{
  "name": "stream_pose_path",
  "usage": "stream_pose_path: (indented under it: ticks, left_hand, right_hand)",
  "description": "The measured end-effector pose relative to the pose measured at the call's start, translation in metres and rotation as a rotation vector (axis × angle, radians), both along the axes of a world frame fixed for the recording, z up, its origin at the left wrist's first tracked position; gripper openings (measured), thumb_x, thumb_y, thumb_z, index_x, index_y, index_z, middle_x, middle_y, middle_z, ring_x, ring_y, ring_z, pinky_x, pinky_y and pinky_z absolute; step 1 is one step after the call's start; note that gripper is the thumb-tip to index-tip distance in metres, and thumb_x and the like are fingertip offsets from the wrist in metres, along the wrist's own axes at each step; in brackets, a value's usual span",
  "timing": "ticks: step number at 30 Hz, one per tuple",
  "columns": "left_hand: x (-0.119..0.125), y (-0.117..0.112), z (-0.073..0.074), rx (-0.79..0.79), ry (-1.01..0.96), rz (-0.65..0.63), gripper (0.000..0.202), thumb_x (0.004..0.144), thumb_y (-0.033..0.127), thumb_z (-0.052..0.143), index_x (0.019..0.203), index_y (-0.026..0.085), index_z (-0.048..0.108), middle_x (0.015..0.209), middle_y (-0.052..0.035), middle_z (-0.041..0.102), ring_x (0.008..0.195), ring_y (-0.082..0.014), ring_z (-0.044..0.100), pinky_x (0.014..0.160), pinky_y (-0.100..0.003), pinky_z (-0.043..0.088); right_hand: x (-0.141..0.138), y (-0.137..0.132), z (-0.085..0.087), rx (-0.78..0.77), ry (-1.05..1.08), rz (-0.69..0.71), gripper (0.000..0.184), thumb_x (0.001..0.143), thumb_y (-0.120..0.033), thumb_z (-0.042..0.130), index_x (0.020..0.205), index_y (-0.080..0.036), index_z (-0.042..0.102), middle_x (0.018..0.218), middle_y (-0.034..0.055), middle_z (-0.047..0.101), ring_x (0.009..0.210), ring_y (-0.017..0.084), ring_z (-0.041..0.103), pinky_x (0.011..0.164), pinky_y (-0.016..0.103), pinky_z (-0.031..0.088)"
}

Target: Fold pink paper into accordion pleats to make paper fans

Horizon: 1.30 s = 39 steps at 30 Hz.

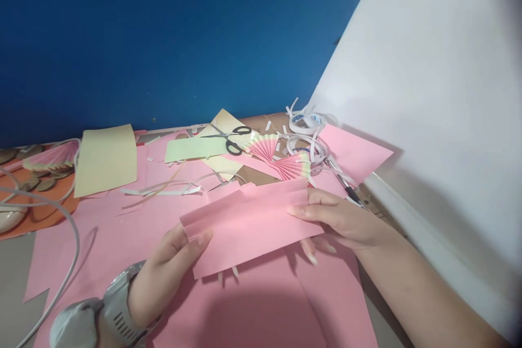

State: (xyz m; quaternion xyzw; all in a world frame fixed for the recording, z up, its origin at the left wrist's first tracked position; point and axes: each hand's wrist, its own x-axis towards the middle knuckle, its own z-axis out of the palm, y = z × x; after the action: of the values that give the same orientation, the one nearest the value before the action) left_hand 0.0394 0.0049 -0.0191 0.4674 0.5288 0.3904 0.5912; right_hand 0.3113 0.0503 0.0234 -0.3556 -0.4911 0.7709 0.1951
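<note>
A rectangle of pink paper [253, 223] is held up between both hands, with creases running along its far edge. My left hand [179, 253] pinches its left end, thumb on top and fingers underneath. At the right end my right hand [334, 220] grips it the same way, some fingertips showing below the sheet. Just behind the paper lies a pink accordion-folded paper fan shaped like a bow [275, 157], with pale green edges. Black-handled scissors [232, 138] rest partly open beside that fan.
Larger pink sheets [122, 244] cover the work surface. Yellow paper [106, 160], a green strip [196, 148], curled white strips [305, 125] and a pen [346, 185] lie farther back. A white cable [75, 250] and a mouse [11, 217] are at left. Blue [183, 38] and white walls [440, 65] enclose the back and right.
</note>
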Motion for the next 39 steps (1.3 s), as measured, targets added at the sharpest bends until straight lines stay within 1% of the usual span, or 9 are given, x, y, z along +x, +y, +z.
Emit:
stream_pose_path:
  ticks: [4,11,13,16,20,24,28,33,39]
  left_hand:
    - [-0.001,0.001,0.004,-0.065,-0.029,0.076,0.033,0.073,0.037,0.067,0.048,0.020,0.052,0.049,0.0030,0.049,0.048,-0.0114,0.047,0.048,-0.023,0.044]
    - [0.005,0.007,0.018,-0.148,-0.326,-0.297,0.025,0.085,0.029,0.053,0.076,0.015,0.071,0.064,-0.0073,0.069,0.061,-0.0188,0.064,0.063,-0.031,0.050]
    - [0.004,0.006,0.018,-0.166,-0.470,-0.252,0.015,0.083,0.026,0.057,0.092,0.020,0.068,0.064,-0.0046,0.070,0.060,-0.0186,0.065,0.056,-0.028,0.050]
    - [0.001,0.004,0.017,-0.159,-0.539,-0.176,0.009,0.081,0.025,0.060,0.087,0.023,0.066,0.064,-0.0007,0.066,0.056,-0.0151,0.063,0.056,-0.026,0.050]
    - [-0.003,0.006,0.016,-0.038,-0.389,-0.197,0.020,0.085,0.028,0.048,0.073,0.021,0.062,0.070,-0.0005,0.058,0.059,-0.0141,0.059,0.055,-0.026,0.049]
    - [0.002,0.009,0.011,0.095,-0.097,-0.123,0.026,0.087,0.032,0.041,0.067,0.020,0.053,0.067,-0.0005,0.050,0.063,-0.0151,0.051,0.057,-0.026,0.045]
    - [0.009,0.009,0.004,0.279,0.292,0.086,0.013,0.081,0.029,0.056,0.090,0.024,0.049,0.084,0.0010,0.049,0.072,-0.0149,0.048,0.057,-0.023,0.043]
    - [0.009,0.011,0.007,0.258,0.292,0.126,0.039,0.084,0.033,0.053,0.119,0.027,0.038,0.104,-0.0006,0.051,0.073,-0.0140,0.051,0.061,-0.025,0.044]
    - [0.009,0.010,0.011,0.298,0.284,0.153,0.034,0.081,0.030,0.058,0.112,0.023,0.047,0.117,-0.0043,0.050,0.116,-0.0234,0.043,0.089,-0.031,0.040]
  right_hand:
    - [0.002,0.002,-0.004,-0.019,0.085,0.015,0.040,0.088,-0.022,0.041,0.056,-0.009,0.063,0.040,0.0041,0.059,0.029,0.006,0.041,0.029,0.019,0.023]
    - [0.003,0.005,-0.002,-0.093,0.098,-0.087,0.019,0.079,-0.029,0.054,0.070,-0.014,0.062,0.036,-0.0023,0.052,0.028,0.010,0.046,0.030,0.020,0.025]
    - [0.003,0.005,-0.001,-0.097,0.105,-0.116,0.014,0.076,-0.030,0.057,0.081,-0.017,0.061,0.037,-0.0060,0.048,0.029,0.010,0.047,0.031,0.019,0.026]
    - [0.004,0.005,-0.003,-0.098,0.150,-0.125,0.015,0.078,-0.034,0.058,0.084,-0.020,0.057,0.036,-0.0083,0.044,0.029,0.009,0.046,0.031,0.016,0.025]
    - [0.005,0.004,-0.008,-0.076,0.214,-0.085,0.019,0.082,-0.038,0.054,0.076,-0.020,0.053,0.037,-0.0050,0.052,0.030,0.009,0.049,0.032,0.015,0.029]
    - [0.004,0.002,-0.008,-0.064,0.244,0.001,0.032,0.086,-0.048,0.041,0.082,-0.018,0.050,0.067,0.0084,0.071,0.051,0.018,0.064,0.047,0.025,0.045]
    - [0.000,0.001,-0.004,0.024,0.070,0.015,0.027,0.088,-0.045,0.044,0.087,-0.018,0.046,0.084,0.0118,0.071,0.067,0.021,0.068,0.063,0.035,0.050]
    - [-0.003,0.003,0.008,0.197,-0.356,-0.015,0.044,0.088,-0.041,0.049,0.128,-0.026,0.036,0.082,0.0037,0.067,0.073,0.018,0.065,0.071,0.035,0.049]
    - [-0.005,0.000,0.017,0.459,-0.645,-0.157,0.035,0.080,-0.046,0.057,0.106,-0.022,0.058,0.097,0.0053,0.062,0.102,0.027,0.053,0.087,0.037,0.040]
